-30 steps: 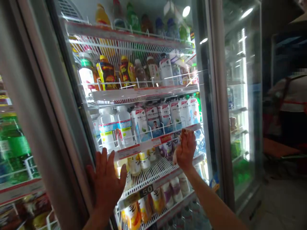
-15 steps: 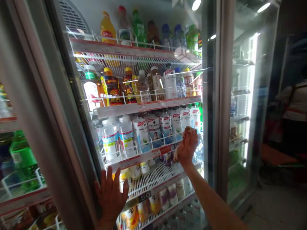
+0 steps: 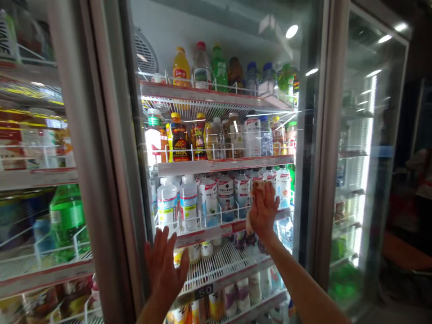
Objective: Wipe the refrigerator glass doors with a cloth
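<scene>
My right hand (image 3: pixel 265 211) presses a crumpled light-coloured cloth (image 3: pixel 249 221) against the glass door (image 3: pixel 216 27) of a drinks fridge. Most of the cloth is hidden under the palm and fingers; bits of it show at the hand's left and top edges. Lower left, my left hand (image 3: pixel 167 267) rests with fingers spread at the glass, close to the metal door frame (image 3: pixel 130 180), and holds nothing. Behind the glass, level with the right hand, white-labelled bottles (image 3: pixel 225 195) stand in a row on a wire-fronted shelf (image 3: pixel 202 234).
Upper shelves hold more bottles, such as a dark yellow-capped bottle (image 3: pixel 178 139) and a green bottle (image 3: pixel 219 67). To the left is another fridge section with a large green bottle (image 3: pixel 68 216). On the right a further glass door (image 3: pixel 357 135) shows lit shelves.
The view has shifted and levelled. Against the bottles behind the glass, my right hand with the cloth has moved a little left. My left hand stays spread at the lower left.
</scene>
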A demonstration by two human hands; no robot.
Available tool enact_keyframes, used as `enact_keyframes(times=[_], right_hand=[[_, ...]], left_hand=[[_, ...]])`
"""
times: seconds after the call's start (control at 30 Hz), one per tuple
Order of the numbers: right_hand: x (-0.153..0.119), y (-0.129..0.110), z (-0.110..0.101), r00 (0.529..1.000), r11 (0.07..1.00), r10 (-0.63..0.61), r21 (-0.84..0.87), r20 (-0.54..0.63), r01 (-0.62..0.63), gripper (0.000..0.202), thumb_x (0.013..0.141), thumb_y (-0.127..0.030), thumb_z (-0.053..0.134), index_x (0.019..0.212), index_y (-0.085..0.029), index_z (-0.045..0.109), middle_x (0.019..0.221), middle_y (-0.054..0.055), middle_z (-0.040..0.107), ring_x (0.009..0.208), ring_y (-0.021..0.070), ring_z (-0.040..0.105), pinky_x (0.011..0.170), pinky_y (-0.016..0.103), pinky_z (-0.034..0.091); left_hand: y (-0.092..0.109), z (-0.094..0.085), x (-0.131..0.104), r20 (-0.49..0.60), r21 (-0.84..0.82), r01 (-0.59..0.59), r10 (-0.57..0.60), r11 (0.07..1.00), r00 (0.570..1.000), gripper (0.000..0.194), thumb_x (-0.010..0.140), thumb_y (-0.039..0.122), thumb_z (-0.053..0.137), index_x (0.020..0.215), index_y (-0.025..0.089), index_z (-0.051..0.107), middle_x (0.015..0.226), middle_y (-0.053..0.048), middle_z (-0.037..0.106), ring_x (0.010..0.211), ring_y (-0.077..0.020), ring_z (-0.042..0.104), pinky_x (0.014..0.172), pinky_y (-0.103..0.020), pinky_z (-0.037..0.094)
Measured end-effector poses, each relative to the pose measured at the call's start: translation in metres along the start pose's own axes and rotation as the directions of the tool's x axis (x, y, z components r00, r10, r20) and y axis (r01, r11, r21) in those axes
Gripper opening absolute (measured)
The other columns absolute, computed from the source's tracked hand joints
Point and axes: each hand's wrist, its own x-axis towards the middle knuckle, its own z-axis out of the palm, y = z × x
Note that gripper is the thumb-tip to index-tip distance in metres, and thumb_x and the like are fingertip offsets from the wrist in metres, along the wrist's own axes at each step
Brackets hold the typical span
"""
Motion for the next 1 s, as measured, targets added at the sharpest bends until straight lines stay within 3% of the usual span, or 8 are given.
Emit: enact_keyframes(times=[0.1, 0.27, 0.43, 0.53, 0.73, 0.8, 0.93, 1.0], right_hand=[[0.003, -0.019, 0.000, 1.000, 0.999, 0.000, 0.052, 0.019, -0.001, 0.057, 0.086, -0.020, 0.039, 0.142, -0.023, 0.029, 0.152, 0.010, 0.022, 0.142, 0.0270, 0.012, 0.110, 0.055, 0.019], [0.003, -0.036, -0.006, 0.929, 0.928, -0.349, 0.182, 0.121, 0.325, 0.042, 0.086, -0.023, 0.043, 0.127, -0.025, 0.051, 0.144, 0.004, 0.041, 0.142, 0.0217, 0.016, 0.114, 0.049, 0.010], [0.038, 0.067, -0.005, 0.997, 0.998, 0.006, -0.062, 0.074, -0.001, 0.043, 0.089, -0.024, 0.038, 0.130, -0.019, 0.048, 0.143, 0.013, 0.040, 0.140, 0.0237, 0.021, 0.110, 0.051, 0.019], [0.060, 0.093, 0.000, 0.980, 0.975, 0.198, -0.092, -0.028, -0.200, 0.048, 0.090, -0.027, 0.037, 0.136, -0.016, 0.040, 0.144, 0.018, 0.036, 0.138, 0.0279, 0.024, 0.105, 0.054, 0.024], [0.054, 0.013, 0.008, 0.979, 0.969, -0.201, 0.154, 0.027, 0.195, 0.049, 0.085, -0.022, 0.041, 0.134, -0.023, 0.043, 0.147, 0.008, 0.035, 0.142, 0.0252, 0.015, 0.111, 0.052, 0.017], [0.049, 0.014, 0.009, 0.961, 0.949, -0.274, 0.175, 0.042, 0.263, 0.049, 0.084, -0.023, 0.042, 0.133, -0.025, 0.045, 0.145, 0.006, 0.039, 0.141, 0.0239, 0.018, 0.113, 0.052, 0.014], [0.059, 0.098, 0.011, 0.998, 0.998, 0.055, 0.017, -0.034, -0.054, 0.049, 0.086, -0.026, 0.038, 0.134, -0.023, 0.045, 0.144, 0.011, 0.038, 0.138, 0.0265, 0.025, 0.109, 0.055, 0.020], [0.069, 0.148, 0.011, 0.948, 0.952, 0.296, -0.042, -0.120, -0.303, 0.049, 0.086, -0.028, 0.035, 0.133, -0.018, 0.047, 0.142, 0.016, 0.039, 0.135, 0.0295, 0.031, 0.105, 0.057, 0.028]], left_hand=[[0.001, 0.006, 0.047, -0.053, 0.041, 0.048, -0.046, 0.998, 0.998, 0.076, 0.085, 0.021, 0.052, 0.146, 0.024, 0.007, 0.152, -0.013, 0.020, 0.140, -0.0260, 0.016, 0.111, -0.056, 0.017], [0.001, 0.017, 0.077, -0.009, 0.153, 0.066, -0.065, 0.986, 0.998, 0.069, 0.087, 0.026, 0.049, 0.145, 0.026, 0.014, 0.152, -0.014, 0.018, 0.141, -0.0282, 0.012, 0.110, -0.058, 0.015], [-0.003, 0.017, 0.072, -0.033, 0.209, 0.049, -0.043, 0.977, 0.999, 0.064, 0.089, 0.029, 0.047, 0.145, 0.026, 0.016, 0.151, -0.013, 0.021, 0.141, -0.0275, 0.014, 0.112, -0.054, 0.015], [-0.004, 0.018, 0.073, -0.050, 0.223, 0.029, -0.018, 0.974, 0.999, 0.063, 0.090, 0.028, 0.046, 0.145, 0.027, 0.015, 0.151, -0.013, 0.021, 0.141, -0.0267, 0.015, 0.112, -0.052, 0.014], [-0.003, 0.016, 0.076, -0.074, 0.257, 0.011, 0.008, 0.966, 0.997, 0.066, 0.090, 0.024, 0.046, 0.145, 0.029, 0.011, 0.153, -0.010, 0.017, 0.141, -0.0256, 0.013, 0.113, -0.051, 0.014], [-0.004, 0.015, 0.076, -0.073, 0.258, 0.001, 0.019, 0.966, 0.997, 0.066, 0.089, 0.023, 0.046, 0.145, 0.028, 0.011, 0.153, -0.009, 0.016, 0.141, -0.0252, 0.013, 0.113, -0.050, 0.013], [-0.004, 0.016, 0.074, -0.081, 0.239, 0.004, 0.016, 0.971, 0.997, 0.065, 0.089, 0.024, 0.046, 0.145, 0.028, 0.013, 0.153, -0.008, 0.015, 0.141, -0.0244, 0.013, 0.114, -0.050, 0.012], [-0.004, 0.017, 0.073, -0.078, 0.223, 0.016, 0.001, 0.975, 0.997, 0.065, 0.089, 0.024, 0.046, 0.145, 0.028, 0.014, 0.153, -0.007, 0.015, 0.141, -0.0246, 0.013, 0.114, -0.051, 0.011]])
